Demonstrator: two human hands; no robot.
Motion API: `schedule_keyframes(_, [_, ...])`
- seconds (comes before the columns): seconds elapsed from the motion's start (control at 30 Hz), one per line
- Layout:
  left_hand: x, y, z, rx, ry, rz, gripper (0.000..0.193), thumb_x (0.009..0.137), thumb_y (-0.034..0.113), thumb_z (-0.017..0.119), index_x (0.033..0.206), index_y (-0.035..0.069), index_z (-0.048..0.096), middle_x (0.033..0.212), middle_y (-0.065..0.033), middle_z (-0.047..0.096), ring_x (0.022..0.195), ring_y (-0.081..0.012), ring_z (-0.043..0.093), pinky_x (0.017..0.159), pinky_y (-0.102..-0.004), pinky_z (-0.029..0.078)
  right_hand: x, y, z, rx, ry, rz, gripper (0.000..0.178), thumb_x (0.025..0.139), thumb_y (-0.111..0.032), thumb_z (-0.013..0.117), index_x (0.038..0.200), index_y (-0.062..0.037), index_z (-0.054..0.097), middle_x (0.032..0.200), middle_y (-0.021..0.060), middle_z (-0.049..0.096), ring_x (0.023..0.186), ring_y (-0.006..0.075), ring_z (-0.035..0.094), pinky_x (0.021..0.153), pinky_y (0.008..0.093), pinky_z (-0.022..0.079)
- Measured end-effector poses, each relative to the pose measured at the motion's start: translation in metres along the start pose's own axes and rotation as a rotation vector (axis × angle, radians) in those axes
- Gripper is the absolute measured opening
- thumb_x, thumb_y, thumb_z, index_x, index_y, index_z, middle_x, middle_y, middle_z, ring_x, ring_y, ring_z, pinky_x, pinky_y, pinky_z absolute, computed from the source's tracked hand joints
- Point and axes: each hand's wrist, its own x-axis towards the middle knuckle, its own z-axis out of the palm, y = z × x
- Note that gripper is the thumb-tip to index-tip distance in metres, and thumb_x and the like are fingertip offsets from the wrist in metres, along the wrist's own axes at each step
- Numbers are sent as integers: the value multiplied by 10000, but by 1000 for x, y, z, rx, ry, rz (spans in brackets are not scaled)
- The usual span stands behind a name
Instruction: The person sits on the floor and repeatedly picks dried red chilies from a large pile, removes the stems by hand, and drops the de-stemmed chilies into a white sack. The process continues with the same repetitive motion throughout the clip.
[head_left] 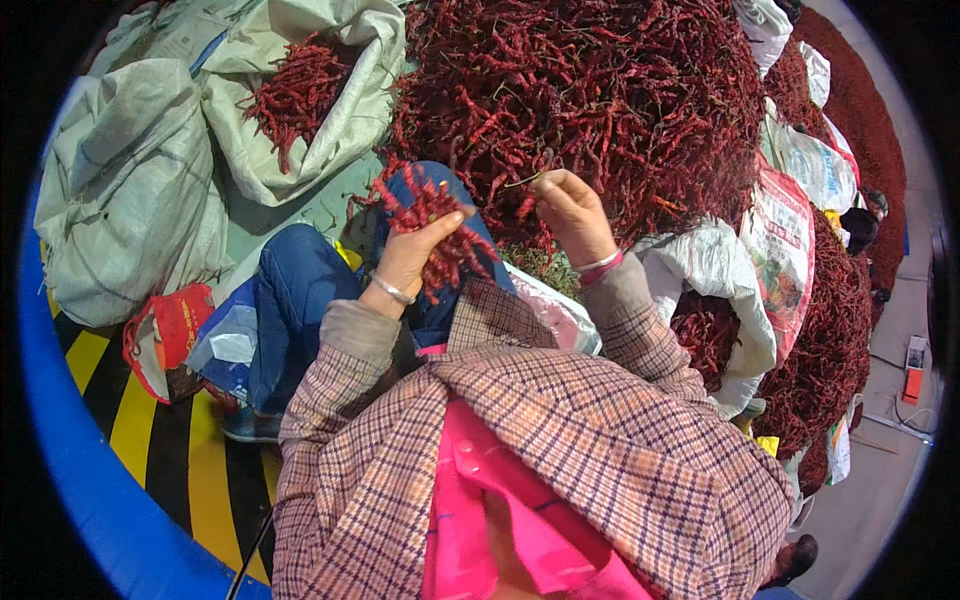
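while the left hand (408, 252) clutches slender, wrinkled red chilies (425, 207) | right hand (572, 208) pinches thin, curved stem (519, 183) | crumpled woven sack (130, 190)

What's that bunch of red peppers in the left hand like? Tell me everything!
The bunch of red peppers is many thin, wrinkled, dry-looking pods pointing different ways. The left hand clasps its middle, so pods poke out on either side. It's held above the blue trousers, though I can't tell whether it touches them.
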Motion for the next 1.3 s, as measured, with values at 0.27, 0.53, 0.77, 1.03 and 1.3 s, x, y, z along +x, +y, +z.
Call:
schedule_keyframes(0.27, [13,-10,13,128,-44,104,205,804,61,667,1005,28,648,942,-21,656,843,-89,606,739,-229,479,2,50,29,-207,-49,-169,76,836,-75,644,874,-22,605,793,-23,581,732,45,518,666,199,426])
schedule_keyframes(0.53, [15,-22,8,63,-56,-4,264,797,51,675,1056,47,620,974,-5,636,856,-90,595,768,-238,481,3,62,28,-136,-16,-125,87,822,-61,654,880,-22,601,813,-16,586,743,52,522,683,208,433])
schedule_keyframes(0.77, [15,-29,4,61,-86,-9,252,799,24,663,1046,49,622,979,-9,640,877,-95,596,786,-238,478,5,62,30,-25,-4,-64,70,849,-59,614,909,-26,601,813,16,609,716,87,554,647,223,453])
schedule_keyframes(1.03, [19,-39,0,18,-13,34,231,799,12,654,1026,48,631,962,-15,647,852,-92,604,771,-240,487,5,71,30,340,113,139,64,859,-61,593,906,-19,589,814,29,596,710,115,563,655,238,470])
schedule_keyframes(1.3, [25,-42,-6,28,172,-41,113,794,37,653,905,55,644,843,-7,646,704,-106,599,636,-268,500,-19,33,64,-830,-548,-740,171,720,26,642,847,-43,551,826,129,556,744,297,579,668,332,488])
